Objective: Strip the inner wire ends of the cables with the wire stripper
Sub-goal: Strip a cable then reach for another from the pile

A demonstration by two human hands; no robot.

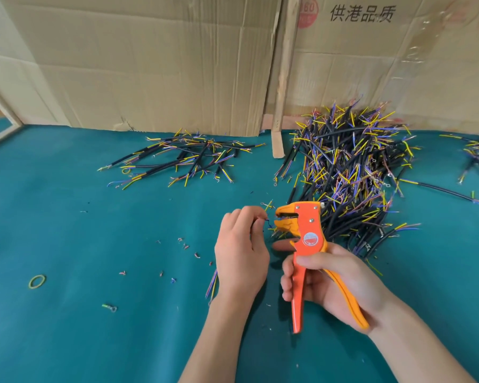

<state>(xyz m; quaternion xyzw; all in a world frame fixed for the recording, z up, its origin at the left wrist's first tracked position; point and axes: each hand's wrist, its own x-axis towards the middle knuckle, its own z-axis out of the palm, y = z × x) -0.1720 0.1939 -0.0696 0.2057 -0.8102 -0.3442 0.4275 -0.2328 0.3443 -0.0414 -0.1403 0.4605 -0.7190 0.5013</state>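
at the wire stripper [302, 230] nose, left fingers [249, 217] pinching blue wire [268, 221]

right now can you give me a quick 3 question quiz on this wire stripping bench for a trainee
1. True or false: the right hand holds the orange wire stripper by its handles.
2. What do the left hand's fingers pinch? A) a rubber band B) a thin blue wire C) a screwdriver
3. Fill in: the biggest cable pile lies against the ____ wall.

Key: 1 true. 2 B, the blue wire, its tip just in front of the stripper's open jaws. 3 cardboard.
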